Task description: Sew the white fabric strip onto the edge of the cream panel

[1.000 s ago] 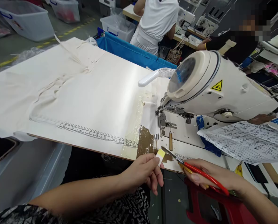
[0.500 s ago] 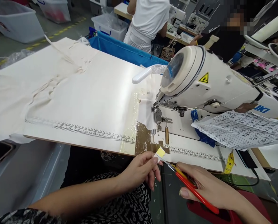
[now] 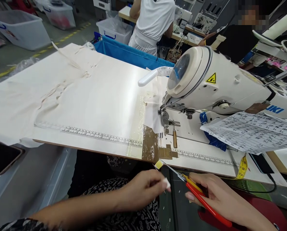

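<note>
Left hand (image 3: 144, 186) fingers pinch the tag (image 3: 166, 183) near the counter (image 3: 104, 102), right hand (image 3: 217, 194) fingers grasp the scissors (image 3: 196, 194), tips by a yellow scrap (image 3: 158, 165); tag probably light, bendy, best held by one edge.

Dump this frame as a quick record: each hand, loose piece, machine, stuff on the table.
left hand: pinching a small white piece
right hand: holding red-and-yellow-handled scissors
loose piece: small yellow piece by the blade tips, apart from the left fingers; blade contact unclear
machine: white sewing machine, yellow warning triangle on its side
table: printed ruler strip, brown tape, wooden-handled tool
right side: handwritten sheet, yellow tape measure
</note>
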A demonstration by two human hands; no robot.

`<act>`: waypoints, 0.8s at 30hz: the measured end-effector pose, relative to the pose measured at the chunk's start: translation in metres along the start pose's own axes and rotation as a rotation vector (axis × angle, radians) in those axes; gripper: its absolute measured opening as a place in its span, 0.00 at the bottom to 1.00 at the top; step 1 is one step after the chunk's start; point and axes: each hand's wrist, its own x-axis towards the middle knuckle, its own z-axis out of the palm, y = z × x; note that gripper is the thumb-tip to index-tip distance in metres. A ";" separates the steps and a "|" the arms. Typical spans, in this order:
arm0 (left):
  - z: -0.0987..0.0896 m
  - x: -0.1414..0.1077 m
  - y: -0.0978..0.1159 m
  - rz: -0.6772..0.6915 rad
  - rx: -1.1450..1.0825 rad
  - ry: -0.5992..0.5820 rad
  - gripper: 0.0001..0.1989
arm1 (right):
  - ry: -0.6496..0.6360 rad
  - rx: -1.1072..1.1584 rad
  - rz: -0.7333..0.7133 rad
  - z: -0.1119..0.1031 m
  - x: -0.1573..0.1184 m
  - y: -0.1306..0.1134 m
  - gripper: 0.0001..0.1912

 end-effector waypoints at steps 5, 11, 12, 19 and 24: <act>-0.023 -0.038 0.040 0.372 0.394 0.076 0.10 | 0.271 -0.009 0.104 -0.007 0.005 0.032 0.24; -0.056 -0.017 0.066 0.220 0.335 0.081 0.15 | 0.794 -0.113 0.234 -0.011 0.032 0.052 0.20; -0.058 -0.010 0.067 0.242 0.380 0.096 0.15 | 0.854 -0.109 0.203 -0.008 0.036 0.045 0.21; -0.061 0.030 0.059 0.442 0.658 0.046 0.14 | 1.045 -0.024 0.097 0.016 0.075 -0.026 0.22; -0.080 0.052 0.065 0.367 0.501 0.237 0.16 | 1.033 0.080 0.143 0.005 0.104 -0.021 0.17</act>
